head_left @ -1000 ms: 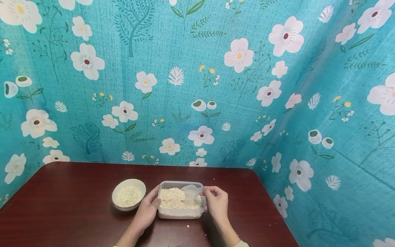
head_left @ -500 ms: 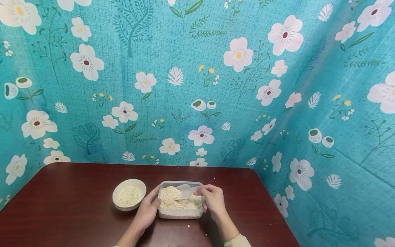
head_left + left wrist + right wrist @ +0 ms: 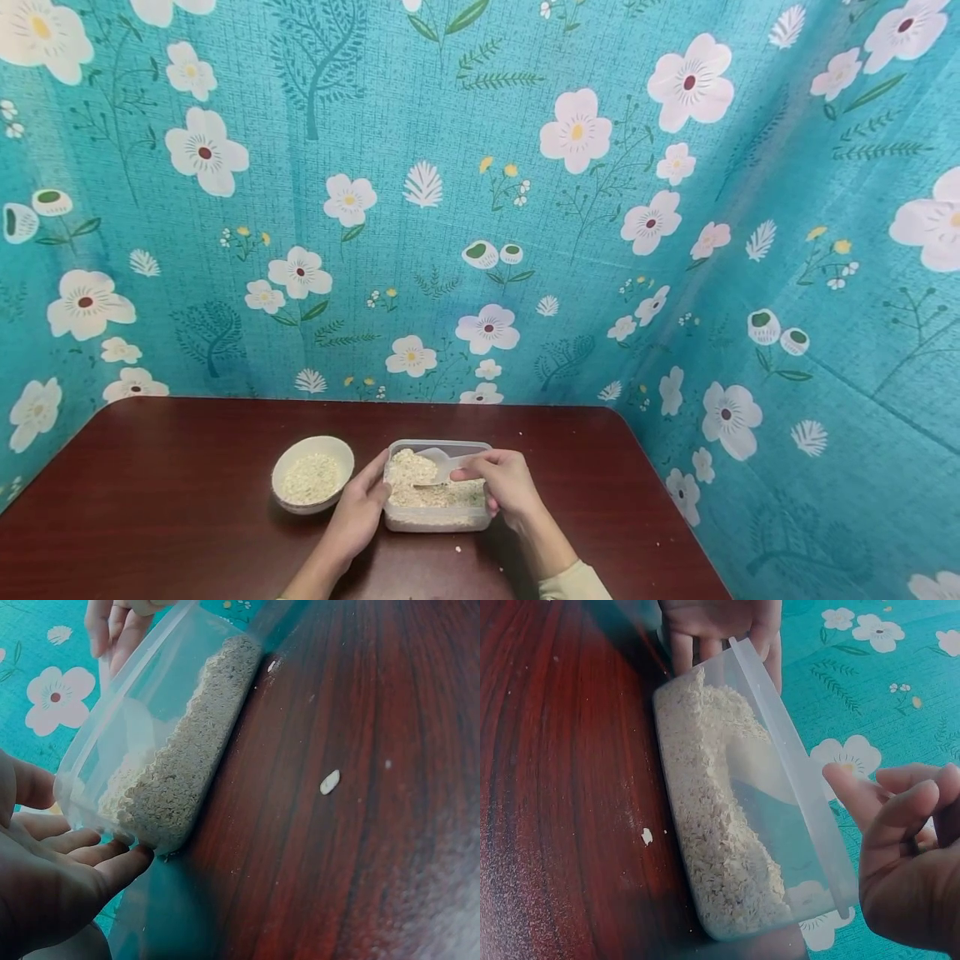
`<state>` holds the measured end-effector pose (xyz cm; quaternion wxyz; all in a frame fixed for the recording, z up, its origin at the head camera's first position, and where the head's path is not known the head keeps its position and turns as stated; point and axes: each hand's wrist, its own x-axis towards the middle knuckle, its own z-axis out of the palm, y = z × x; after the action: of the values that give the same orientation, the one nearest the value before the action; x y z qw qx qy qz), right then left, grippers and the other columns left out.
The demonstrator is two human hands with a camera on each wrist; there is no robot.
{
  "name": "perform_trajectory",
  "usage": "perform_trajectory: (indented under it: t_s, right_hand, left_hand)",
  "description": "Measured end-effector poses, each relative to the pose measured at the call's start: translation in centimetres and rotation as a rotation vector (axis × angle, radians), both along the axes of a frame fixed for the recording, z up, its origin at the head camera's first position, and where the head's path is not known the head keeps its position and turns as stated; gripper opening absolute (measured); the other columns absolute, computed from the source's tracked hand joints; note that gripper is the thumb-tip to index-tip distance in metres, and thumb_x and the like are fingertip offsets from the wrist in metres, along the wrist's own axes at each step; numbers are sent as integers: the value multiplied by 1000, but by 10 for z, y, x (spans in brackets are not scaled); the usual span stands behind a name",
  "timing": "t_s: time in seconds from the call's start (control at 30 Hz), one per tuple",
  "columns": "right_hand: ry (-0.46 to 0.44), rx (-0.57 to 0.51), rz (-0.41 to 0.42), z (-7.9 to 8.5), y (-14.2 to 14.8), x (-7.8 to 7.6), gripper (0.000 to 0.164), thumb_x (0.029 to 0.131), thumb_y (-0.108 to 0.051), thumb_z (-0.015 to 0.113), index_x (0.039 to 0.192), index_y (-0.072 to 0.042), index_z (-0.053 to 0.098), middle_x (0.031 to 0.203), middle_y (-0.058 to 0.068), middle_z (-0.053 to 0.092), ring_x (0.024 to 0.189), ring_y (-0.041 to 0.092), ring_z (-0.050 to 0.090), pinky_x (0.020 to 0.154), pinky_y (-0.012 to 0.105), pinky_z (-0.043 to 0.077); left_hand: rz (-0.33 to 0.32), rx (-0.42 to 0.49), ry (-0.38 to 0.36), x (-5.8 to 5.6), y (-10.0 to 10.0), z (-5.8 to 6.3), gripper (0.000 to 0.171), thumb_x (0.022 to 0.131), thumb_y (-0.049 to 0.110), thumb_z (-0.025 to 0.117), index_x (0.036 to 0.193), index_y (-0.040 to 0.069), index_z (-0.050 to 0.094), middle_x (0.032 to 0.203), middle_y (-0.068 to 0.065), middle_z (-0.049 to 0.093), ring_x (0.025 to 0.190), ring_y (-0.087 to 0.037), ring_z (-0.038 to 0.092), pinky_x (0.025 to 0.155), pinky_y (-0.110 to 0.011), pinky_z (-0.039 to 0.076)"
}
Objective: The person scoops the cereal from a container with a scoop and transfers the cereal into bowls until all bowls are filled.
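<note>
Pale flakes that look like rolled oats (image 3: 408,493) fill the lower part of a clear plastic container (image 3: 438,523). My right hand (image 3: 504,482) pinches the handle of a translucent scoop (image 3: 438,464), whose bowl sits among the oats toward the container's left half. Through the wall in the right wrist view, the scoop (image 3: 761,769) is partly sunk in the flakes. My left hand (image 3: 362,507) rests against the container's left end. In the left wrist view, its fairly straight fingers (image 3: 112,859) touch that end wall.
Left of the container stands a white bowl (image 3: 341,450) with pale flakes inside. Stray flakes (image 3: 330,781) lie on the dark red table (image 3: 187,483). A teal floral cloth (image 3: 420,275) hangs behind and at the sides.
My right hand has moved left over the container, pushing the scoop through the oats, which now heap toward the left end. My left hand and the bowl keep their places.
</note>
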<state>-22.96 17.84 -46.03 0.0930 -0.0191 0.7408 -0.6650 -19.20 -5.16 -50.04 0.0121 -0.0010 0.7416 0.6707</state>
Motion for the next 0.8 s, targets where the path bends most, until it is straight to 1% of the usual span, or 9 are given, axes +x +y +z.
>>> perform_trajectory:
  t_s: [0.13, 0.3, 0.47, 0.6, 0.73, 0.8]
  right_hand:
    - [23, 49, 24, 2, -1, 1, 18, 91, -9, 66, 96, 7, 72, 84, 19, 75, 31, -1, 37, 28, 15, 32]
    - [56, 125, 40, 2, 2, 1, 17, 93, -8, 62, 94, 8, 71, 81, 19, 74, 30, 0, 34, 28, 16, 32]
    - [103, 275, 77, -1, 6, -3, 19, 96, -5, 56, 90, 9, 69, 76, 19, 73, 29, 2, 33, 27, 17, 31]
    - [114, 358, 120, 0, 9, -6, 21, 98, -5, 53, 89, 9, 65, 73, 17, 73, 30, 3, 34, 27, 18, 33]
    - [99, 393, 149, 2, 11, -8, 20, 98, -6, 52, 86, 7, 62, 71, 14, 73, 31, 5, 35, 27, 19, 33]
    - [88, 392, 164, 1, 12, -10, 20, 98, -5, 52, 85, 5, 62, 70, 13, 73, 31, 5, 34, 27, 18, 33]
  left_hand:
    - [0, 2, 5, 0, 0, 0, 53, 103, 1, 43, 155, -2, 32, 160, -20, 31, 148, -36, 24, 120, -53, 22]
    - [1, 4, 20, 1, -1, 0, 53, 102, 1, 43, 154, -3, 33, 159, -21, 32, 147, -37, 25, 120, -53, 22]
    - [0, 4, 5, 0, -2, 0, 53, 103, 1, 43, 155, -3, 33, 160, -21, 31, 148, -37, 24, 120, -53, 22]
    - [-3, -1, 0, 0, -1, 0, 53, 102, 1, 43, 155, -3, 33, 160, -21, 31, 147, -37, 25, 120, -54, 23]
    - [-5, -3, 2, -1, -1, 0, 53, 102, 1, 43, 154, -3, 33, 159, -21, 31, 147, -37, 26, 120, -54, 24]
    - [-7, -3, 1, -1, -2, 0, 53, 102, 1, 43, 155, -3, 33, 160, -21, 31, 147, -37, 26, 120, -54, 24]
